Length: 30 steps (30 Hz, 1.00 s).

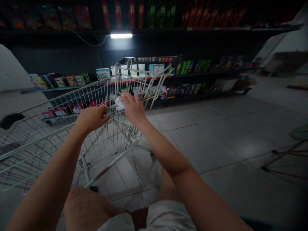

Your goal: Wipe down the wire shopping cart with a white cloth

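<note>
A white wire shopping cart [72, 128] stands on the tiled floor in front of me, tilted in view, its handle [154, 59] at the far side. My left hand [92, 118] is closed around the cart's top rim rail. My right hand [132, 107] is closed on a small white cloth or wad [119, 103], pressed against the same rail just right of my left hand. Both forearms reach forward from below. My knees show at the bottom edge.
Dark store shelves [197, 75] with colourful packaged goods run along the back, lit by one tube lamp [121, 35]. Another cart's wire basket [14, 150] is at the left. A metal frame stands low at the right [284, 157]. Grey tiled floor [216, 138] spreads to the right.
</note>
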Available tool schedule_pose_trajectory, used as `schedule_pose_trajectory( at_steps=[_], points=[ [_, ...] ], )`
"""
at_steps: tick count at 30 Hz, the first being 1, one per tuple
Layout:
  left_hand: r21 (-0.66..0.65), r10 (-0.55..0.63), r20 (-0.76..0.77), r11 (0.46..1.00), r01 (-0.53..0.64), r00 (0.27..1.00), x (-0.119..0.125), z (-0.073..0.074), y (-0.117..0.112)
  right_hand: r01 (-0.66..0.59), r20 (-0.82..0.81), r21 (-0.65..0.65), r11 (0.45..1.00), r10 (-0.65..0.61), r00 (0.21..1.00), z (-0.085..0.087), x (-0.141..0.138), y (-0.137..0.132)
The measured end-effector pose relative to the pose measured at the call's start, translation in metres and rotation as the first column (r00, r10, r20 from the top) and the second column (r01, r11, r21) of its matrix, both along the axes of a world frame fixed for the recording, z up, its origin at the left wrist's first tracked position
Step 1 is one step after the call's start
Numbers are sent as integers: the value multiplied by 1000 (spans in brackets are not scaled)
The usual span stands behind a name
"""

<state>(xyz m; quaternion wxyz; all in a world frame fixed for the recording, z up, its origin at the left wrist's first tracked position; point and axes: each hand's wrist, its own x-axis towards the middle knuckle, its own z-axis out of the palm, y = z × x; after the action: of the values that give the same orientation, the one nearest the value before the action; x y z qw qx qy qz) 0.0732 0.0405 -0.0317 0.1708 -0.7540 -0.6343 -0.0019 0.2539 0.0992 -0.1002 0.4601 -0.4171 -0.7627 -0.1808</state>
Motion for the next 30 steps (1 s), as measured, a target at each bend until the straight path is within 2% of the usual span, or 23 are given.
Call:
schedule_pose_trajectory(
  at_steps=[3,5,7,9,11,12,14,16,18,20,22,24,26,28,30],
  points=[
    [-4,-10,1,1000,10,1000,-4,-1,-3,120,-218,16,993,-114,969,-4,22,19],
    [12,-16,4,1000,16,1000,-4,-1,-3,133,-279,58,989,-112,954,-13,16,17],
    [36,-25,15,999,25,1000,-3,0,-3,58,-218,96,994,-36,975,-20,3,4],
    [29,-57,42,998,56,997,-7,1,-4,-92,-63,98,991,98,993,-18,2,-7],
    [-7,-95,98,995,96,991,-17,2,-7,-179,36,106,978,176,984,-4,24,-7],
    [-29,-107,132,993,112,985,-23,3,-9,-163,25,136,977,161,987,7,44,0],
    [-79,-93,193,991,110,977,-35,6,-13,-7,-123,228,974,36,992,33,93,23],
    [-127,-35,205,990,62,978,-41,10,-18,143,-261,274,951,-69,963,55,135,50],
    [-116,22,158,993,-3,987,-35,15,-21,217,-339,272,937,-118,933,66,153,66],
    [-62,18,110,998,-11,994,-17,21,-18,241,-361,236,941,-146,921,61,139,62],
    [-37,-48,102,998,52,994,8,26,-11,229,-315,178,957,-165,935,42,103,39],
    [-46,-125,118,990,132,985,32,29,0,154,-202,125,980,-126,971,18,65,9],
    [-61,-182,120,980,190,976,48,29,11,17,-79,116,993,-8,997,0,46,-12],
    [-81,-227,130,968,239,965,52,28,18,-52,-48,141,989,59,997,0,54,-15],
    [-83,-250,144,961,264,957,48,26,20,16,-140,191,981,11,990,20,82,0]
  ],
)
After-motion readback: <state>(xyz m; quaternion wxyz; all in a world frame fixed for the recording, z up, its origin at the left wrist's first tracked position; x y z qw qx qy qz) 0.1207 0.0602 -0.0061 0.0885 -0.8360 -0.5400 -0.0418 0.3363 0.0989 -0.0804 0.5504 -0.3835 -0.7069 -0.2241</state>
